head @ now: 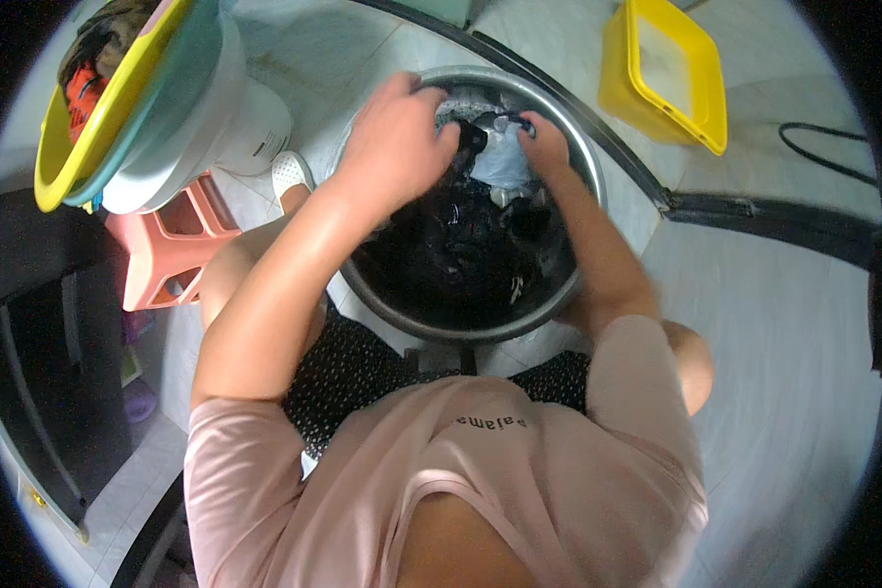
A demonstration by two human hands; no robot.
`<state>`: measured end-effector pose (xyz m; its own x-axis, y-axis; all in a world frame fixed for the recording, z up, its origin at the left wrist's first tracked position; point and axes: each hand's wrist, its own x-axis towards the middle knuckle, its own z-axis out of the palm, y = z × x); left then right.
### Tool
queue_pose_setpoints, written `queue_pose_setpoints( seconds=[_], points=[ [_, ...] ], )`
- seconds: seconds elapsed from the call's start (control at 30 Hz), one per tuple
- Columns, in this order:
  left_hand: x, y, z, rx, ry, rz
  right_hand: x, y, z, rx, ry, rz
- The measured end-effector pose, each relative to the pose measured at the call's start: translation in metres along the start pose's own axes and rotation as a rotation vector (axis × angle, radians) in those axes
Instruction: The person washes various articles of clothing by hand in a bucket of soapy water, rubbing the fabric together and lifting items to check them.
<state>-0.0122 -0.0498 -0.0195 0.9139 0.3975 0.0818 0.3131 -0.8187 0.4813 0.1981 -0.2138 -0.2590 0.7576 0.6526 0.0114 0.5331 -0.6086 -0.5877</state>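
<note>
A round metal basin (592, 169) stands between my knees, holding wet dark clothes (456, 250) and some suds near its far rim. My right hand (545, 143) pinches the edge of a pale blue garment (501, 158) with dark trim, at the right of the basin. Over the basin's left side hovers my left hand (404, 140), slightly blurred, its thumb and forefinger apart. A raised fold of dark cloth (472, 137) is just beside that thumb; I see nothing gripped there, though the undersides of the fingers are hidden.
Stacked tubs, topped by a yellow basin (51, 165) with clothes, rise at upper left beside a white bucket (261, 125). Below them is a pink plastic stool (165, 253). A yellow container (625, 110) stands beyond a dark floor track (625, 165). A black hose or cable (816, 156) lies far right.
</note>
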Motion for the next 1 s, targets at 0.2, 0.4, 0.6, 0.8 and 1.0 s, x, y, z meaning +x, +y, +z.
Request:
queue_pose_setpoints(
  seconds=[0.2,0.4,0.6,0.8,1.0],
  points=[
    [-0.014,0.003,-0.011,0.079,-0.17,0.036,-0.049,0.02,0.115,-0.284,-0.382,-0.078],
    [-0.019,0.002,-0.009,0.119,-0.268,0.021,-0.035,0.015,0.113,-0.297,-0.079,0.113],
    [-0.02,0.002,-0.013,0.138,-0.28,0.036,-0.018,0.047,0.119,-0.128,-0.208,0.282],
    [-0.029,0.004,-0.019,0.187,-0.375,0.026,0.024,0.031,0.065,0.942,-0.338,0.417],
    [-0.026,0.01,-0.014,0.241,-0.412,0.019,-0.011,0.048,0.109,-0.247,-0.056,0.462]
  ],
)
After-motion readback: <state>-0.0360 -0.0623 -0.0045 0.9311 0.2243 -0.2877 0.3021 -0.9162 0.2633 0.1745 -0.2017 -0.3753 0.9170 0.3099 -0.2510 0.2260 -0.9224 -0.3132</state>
